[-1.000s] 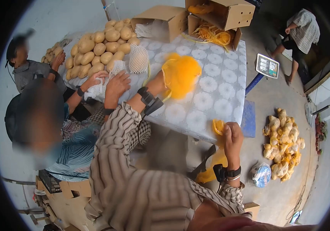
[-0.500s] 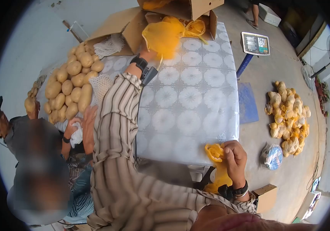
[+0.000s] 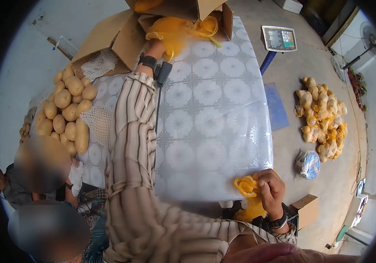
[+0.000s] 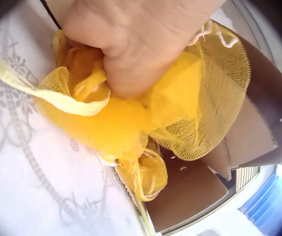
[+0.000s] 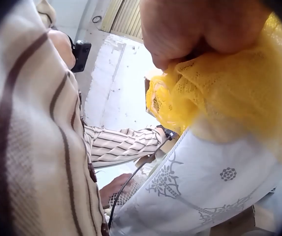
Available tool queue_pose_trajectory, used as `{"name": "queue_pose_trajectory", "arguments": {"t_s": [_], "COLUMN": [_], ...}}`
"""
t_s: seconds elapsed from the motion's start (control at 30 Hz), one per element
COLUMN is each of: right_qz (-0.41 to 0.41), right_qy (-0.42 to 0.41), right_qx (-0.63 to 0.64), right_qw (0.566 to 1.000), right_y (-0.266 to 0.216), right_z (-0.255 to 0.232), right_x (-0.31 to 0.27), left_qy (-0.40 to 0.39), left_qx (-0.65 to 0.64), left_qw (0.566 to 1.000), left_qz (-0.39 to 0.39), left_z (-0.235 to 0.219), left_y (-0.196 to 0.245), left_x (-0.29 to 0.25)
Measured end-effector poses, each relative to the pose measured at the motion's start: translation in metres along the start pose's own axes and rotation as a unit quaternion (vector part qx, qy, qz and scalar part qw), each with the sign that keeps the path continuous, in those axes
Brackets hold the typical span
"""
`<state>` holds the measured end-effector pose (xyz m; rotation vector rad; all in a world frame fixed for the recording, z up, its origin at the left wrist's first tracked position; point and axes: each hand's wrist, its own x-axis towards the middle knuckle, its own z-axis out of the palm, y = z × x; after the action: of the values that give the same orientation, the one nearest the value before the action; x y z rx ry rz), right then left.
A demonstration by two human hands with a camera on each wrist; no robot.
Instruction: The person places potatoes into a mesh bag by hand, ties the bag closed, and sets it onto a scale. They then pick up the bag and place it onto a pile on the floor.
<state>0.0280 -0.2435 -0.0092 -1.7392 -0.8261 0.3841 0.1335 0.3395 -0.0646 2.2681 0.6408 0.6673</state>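
Right hand (image 3: 272, 188) pinched bunched yellow mesh netting (image 3: 246, 186) between thumb and curled fingers, at the near right corner of the white-and-grey patterned table (image 3: 214, 131); part hung below the near edge. Left hand (image 3: 155, 49) was by the far edge, against a loose orange-yellow mesh bundle (image 3: 172, 33); fingers hidden, couldn't tell grip. Bundle was at the mouth of an open brown cardboard box (image 3: 228, 23). Tan oval produce (image 3: 63, 99) lay piled toward the left edge.
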Motion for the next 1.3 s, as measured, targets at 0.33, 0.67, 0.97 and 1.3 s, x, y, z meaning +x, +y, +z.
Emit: {"name": "queue_pose_trajectory", "arguments": {"t_s": [0.33, 0.67, 0.97, 1.3], "right_qz": [-0.02, -0.022, -0.016, -0.026], "right_qy": [0.008, 0.019, 0.016, 0.029], "right_qx": [0.036, 0.043, 0.027, 0.031], "right_qw": [0.999, 0.999, 0.999, 0.999], "right_y": [0.007, 0.007, 0.003, 0.012], "right_z": [0.004, 0.004, 0.004, 0.006], "right_x": [-0.005, -0.007, -0.004, -0.007], "left_qy": [0.092, 0.001, -0.11, -0.046], "left_qx": [0.041, 0.024, -0.015, -0.079], "left_qw": [0.993, 0.989, 0.994, 0.991], "left_qz": [-0.064, 0.143, -0.009, 0.102], "left_z": [-0.061, -0.038, -0.028, -0.048], "left_y": [0.043, 0.077, 0.093, 0.213], "left_x": [-0.076, -0.105, -0.084, -0.266]}}
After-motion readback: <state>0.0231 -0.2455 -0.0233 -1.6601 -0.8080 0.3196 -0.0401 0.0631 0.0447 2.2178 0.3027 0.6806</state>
